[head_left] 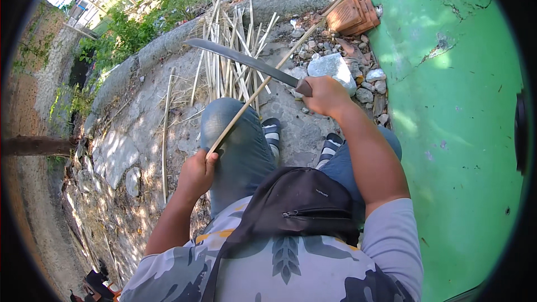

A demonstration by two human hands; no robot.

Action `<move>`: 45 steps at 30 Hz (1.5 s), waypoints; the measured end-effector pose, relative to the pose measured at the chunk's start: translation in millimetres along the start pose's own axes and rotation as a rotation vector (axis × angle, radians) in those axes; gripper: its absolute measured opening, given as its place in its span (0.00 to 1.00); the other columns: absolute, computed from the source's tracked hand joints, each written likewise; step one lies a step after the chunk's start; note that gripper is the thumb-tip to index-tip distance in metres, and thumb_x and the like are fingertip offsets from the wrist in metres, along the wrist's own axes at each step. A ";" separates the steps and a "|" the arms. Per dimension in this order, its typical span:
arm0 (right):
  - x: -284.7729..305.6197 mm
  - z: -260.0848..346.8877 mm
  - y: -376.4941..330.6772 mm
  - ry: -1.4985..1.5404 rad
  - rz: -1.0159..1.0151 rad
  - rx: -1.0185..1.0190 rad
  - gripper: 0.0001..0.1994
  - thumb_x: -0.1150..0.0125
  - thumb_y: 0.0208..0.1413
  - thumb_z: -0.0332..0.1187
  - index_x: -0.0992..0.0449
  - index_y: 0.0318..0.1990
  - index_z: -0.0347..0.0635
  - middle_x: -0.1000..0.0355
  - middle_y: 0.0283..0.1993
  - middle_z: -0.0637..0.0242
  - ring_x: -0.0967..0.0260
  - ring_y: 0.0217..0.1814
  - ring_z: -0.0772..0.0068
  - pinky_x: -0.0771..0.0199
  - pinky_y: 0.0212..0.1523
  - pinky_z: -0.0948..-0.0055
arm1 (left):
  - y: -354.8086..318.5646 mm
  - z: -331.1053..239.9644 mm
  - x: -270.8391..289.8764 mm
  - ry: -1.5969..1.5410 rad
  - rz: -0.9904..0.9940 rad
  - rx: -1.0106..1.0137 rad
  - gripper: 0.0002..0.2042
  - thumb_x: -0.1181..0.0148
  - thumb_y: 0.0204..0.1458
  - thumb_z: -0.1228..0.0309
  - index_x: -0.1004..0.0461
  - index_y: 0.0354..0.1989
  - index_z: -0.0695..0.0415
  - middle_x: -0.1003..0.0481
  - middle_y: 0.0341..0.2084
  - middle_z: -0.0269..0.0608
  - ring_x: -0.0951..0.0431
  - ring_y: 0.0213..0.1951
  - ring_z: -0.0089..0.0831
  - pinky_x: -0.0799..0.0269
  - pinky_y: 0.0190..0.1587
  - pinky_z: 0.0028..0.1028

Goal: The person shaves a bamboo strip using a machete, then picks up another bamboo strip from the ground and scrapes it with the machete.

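My right hand [323, 96] is closed round the dark handle of a machete [246, 59], whose long curved blade points to the far left. In my left hand [196, 172], beside my left knee, is the near end of a long thin bamboo strip [246, 105]. From there the strip slants up over the knee and away to the far right, its far end close to some stacked tiles. The blade crosses the strip just left of the handle; whether the two touch I cannot tell. Beyond my feet lies a loose pile of pale split bamboo strips [226, 61].
A green wall [453, 134] rises close on my right. Along its foot are rubble, a large white stone block [333, 70] and stacked terracotta tiles [353, 17]. A low concrete kerb [162, 45] curves round the far left. One long strip [166, 134] lies on the ground at left.
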State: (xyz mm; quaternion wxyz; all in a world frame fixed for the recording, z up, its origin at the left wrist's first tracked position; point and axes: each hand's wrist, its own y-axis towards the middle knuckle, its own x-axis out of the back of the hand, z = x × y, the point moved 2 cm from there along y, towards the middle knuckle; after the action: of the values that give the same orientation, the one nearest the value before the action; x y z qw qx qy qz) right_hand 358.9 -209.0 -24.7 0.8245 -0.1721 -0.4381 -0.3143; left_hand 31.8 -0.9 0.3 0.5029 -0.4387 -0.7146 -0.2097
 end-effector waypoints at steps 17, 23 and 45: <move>-8.2 21.6 -2.9 -0.050 0.106 0.115 0.10 0.36 0.50 0.37 0.19 0.40 0.50 0.20 0.33 0.55 0.21 0.38 0.46 0.23 0.41 0.52 | -1.5 0.3 -1.2 -0.016 -0.015 0.000 0.23 0.48 0.67 0.54 0.33 0.28 0.63 0.29 0.20 0.61 0.28 0.27 0.64 0.36 0.30 0.51; -4.6 -12.3 10.9 0.123 0.021 -0.027 0.11 0.35 0.50 0.38 0.19 0.41 0.48 0.20 0.34 0.54 0.22 0.38 0.48 0.24 0.40 0.54 | -0.1 -7.4 1.5 -0.013 -0.001 0.016 0.23 0.49 0.67 0.53 0.31 0.30 0.64 0.28 0.22 0.62 0.27 0.28 0.64 0.34 0.31 0.51; 5.3 20.2 -0.8 -0.086 -0.004 0.136 0.10 0.37 0.49 0.37 0.19 0.38 0.49 0.20 0.33 0.55 0.22 0.37 0.46 0.22 0.40 0.53 | 1.4 12.5 -8.9 -0.050 -0.016 -0.066 0.19 0.47 0.67 0.57 0.31 0.32 0.63 0.28 0.21 0.60 0.26 0.27 0.63 0.34 0.30 0.50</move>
State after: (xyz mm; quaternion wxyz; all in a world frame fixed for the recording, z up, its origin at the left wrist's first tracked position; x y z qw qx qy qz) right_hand 348.1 -200.3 -9.0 0.8140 -0.1281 -0.4938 -0.2777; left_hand 27.2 5.4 -13.1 0.4683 -0.4546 -0.7231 -0.2262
